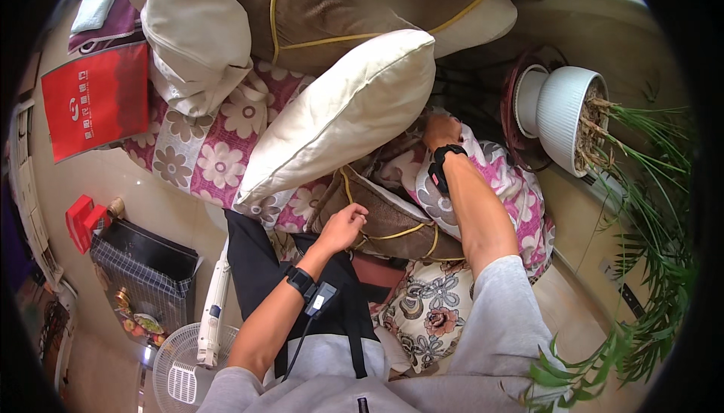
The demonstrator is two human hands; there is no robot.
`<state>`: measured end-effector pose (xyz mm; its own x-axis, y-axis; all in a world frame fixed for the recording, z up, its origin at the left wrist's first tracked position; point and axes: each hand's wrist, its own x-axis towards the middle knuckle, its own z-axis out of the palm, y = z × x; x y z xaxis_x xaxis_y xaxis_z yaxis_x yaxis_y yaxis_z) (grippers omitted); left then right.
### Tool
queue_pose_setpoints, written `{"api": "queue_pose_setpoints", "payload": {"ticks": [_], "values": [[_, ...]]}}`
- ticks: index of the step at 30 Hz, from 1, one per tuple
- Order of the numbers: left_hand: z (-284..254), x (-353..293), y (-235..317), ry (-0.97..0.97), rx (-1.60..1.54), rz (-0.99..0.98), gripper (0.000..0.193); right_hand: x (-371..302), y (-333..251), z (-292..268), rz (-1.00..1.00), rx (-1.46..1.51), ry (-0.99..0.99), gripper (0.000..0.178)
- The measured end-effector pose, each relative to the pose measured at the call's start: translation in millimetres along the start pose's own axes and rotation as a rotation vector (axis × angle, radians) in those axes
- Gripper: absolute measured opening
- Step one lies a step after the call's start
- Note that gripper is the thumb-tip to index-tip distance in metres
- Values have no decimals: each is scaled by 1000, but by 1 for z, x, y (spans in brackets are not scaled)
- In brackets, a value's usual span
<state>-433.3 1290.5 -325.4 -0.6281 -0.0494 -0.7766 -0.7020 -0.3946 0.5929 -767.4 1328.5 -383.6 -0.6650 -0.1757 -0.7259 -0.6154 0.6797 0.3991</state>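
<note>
My left hand (346,227) hovers over a brown cushion (383,213) with yellow piping, its fingers curled in and nothing visible in them. Farther off to the right, my right hand (442,131) is closed at the upper edge of a pink, white and grey flowered cover (501,179); its fingertips are partly hidden. A plump cream cushion (347,111) leans diagonally across the sofa, just left of my right hand. Below the brown cushion lies a floral-patterned cushion (430,311), partly under my right arm.
Large brown cushions (317,17) line the sofa back. A cream bag (192,36) and a red bag (98,100) are at far left. A white planter (558,115) with long green leaves stands on the right. A fan (181,368) and a checked-cloth box (143,277) are at lower left.
</note>
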Motion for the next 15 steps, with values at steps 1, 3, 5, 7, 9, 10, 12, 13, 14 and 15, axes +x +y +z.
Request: {"api": "queue_pose_setpoints", "payload": {"ticks": [1, 3, 5, 7, 9, 10, 12, 13, 14, 15], "values": [[-1, 1, -4, 9, -7, -7, 27, -4, 1, -1, -28, -35, 69, 24], [1, 2, -6, -14, -19, -4, 27, -10, 1, 0, -83, -96, 209, 28], [3, 1, -1, -52, -5, -17, 26, -11, -5, 6, -247, -232, 165, 51], [5, 1, 1, -49, -9, 0, 26, -22, -15, 20, -518, -445, 223, 77], [4, 0, -1, -31, -22, 3, 27, -60, -51, 10, -546, -550, -144, 102], [6, -1, 0, -38, -18, 3, 27, -73, -66, 21, -493, -642, -317, 98], [9, -1, 5, -63, 0, 13, 26, -76, -76, 88, -340, -684, -431, 88], [10, -2, 5, -77, 9, 18, 26, -75, -77, 123, -248, -643, -375, 81], [9, -3, 2, -71, 4, 20, 26, -76, -79, 117, -346, -614, -357, 73], [8, -3, 4, -62, 9, 23, 26, -77, -75, 113, -432, -583, -342, 65]]}}
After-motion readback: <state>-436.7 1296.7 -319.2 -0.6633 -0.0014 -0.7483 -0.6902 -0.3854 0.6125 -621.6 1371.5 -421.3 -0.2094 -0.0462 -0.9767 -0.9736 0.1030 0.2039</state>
